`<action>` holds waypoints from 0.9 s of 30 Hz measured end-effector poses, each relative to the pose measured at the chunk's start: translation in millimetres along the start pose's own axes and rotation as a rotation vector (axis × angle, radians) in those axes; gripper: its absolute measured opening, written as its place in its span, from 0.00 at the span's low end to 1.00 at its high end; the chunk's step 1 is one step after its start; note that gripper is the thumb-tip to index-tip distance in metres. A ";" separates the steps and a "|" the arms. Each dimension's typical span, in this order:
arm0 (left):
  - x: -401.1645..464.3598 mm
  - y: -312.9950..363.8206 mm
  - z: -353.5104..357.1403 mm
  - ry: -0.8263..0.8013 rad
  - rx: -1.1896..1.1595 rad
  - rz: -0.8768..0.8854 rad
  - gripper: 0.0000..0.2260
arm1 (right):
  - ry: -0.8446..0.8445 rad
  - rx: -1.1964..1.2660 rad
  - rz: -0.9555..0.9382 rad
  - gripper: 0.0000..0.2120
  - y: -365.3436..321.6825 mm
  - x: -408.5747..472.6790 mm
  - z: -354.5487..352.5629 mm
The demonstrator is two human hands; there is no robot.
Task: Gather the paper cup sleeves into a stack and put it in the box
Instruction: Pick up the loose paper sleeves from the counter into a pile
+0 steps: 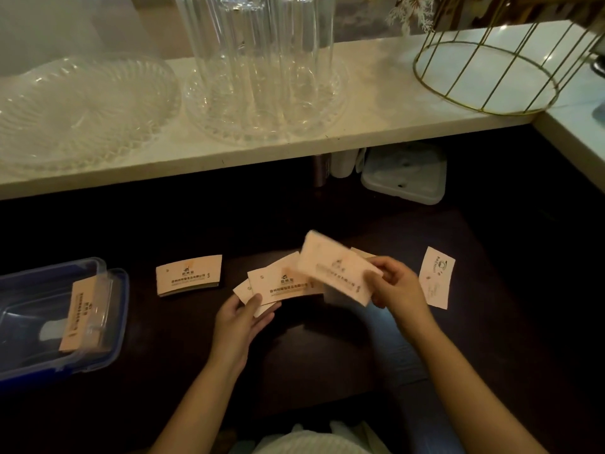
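Left hand [240, 317] grips a fanned bunch of sleeves [281, 285], thumb on top, fingers closed beneath. Right hand [394, 285] pinches a blurred sleeve [337, 268] above them. Two sleeves lie apart on the dark surface [163, 339]: one [189, 275] left, one [437, 276] right. Open plastic box [108, 352] at far left holds a sleeve stack [82, 314].

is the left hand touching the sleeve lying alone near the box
Apart. The head view shows dark table between the left hand and the lone sleeve.
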State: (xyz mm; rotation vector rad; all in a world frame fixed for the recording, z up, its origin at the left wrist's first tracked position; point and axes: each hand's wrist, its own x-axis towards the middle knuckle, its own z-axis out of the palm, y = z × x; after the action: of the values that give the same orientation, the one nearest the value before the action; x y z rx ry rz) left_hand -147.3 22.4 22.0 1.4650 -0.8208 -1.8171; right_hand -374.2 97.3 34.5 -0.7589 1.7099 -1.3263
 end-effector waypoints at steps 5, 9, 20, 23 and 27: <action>-3.5 3.5 13.3 -0.075 -0.063 -0.040 0.09 | -0.024 -0.222 0.039 0.07 1.9 -1.4 8.9; -4.8 1.6 21.3 -0.089 -0.007 -0.012 0.11 | -0.036 -0.315 0.005 0.08 6.9 -4.8 11.6; 3.6 -6.8 18.2 0.099 0.070 -0.080 0.15 | 0.236 -0.828 -0.115 0.17 49.7 20.8 -29.8; 7.3 -6.7 13.1 0.148 0.032 -0.103 0.17 | 0.080 -1.207 -0.184 0.22 61.2 38.7 -57.1; 8.6 -7.3 10.5 0.177 -0.027 -0.121 0.17 | -0.094 -1.361 -0.142 0.25 62.7 53.2 -66.7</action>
State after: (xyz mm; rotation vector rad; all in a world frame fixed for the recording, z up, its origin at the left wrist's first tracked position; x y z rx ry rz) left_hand -159.7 20.5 13.1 1.6620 -0.6305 -1.7470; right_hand -456.8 100.1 -31.7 -1.6318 2.3888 0.0148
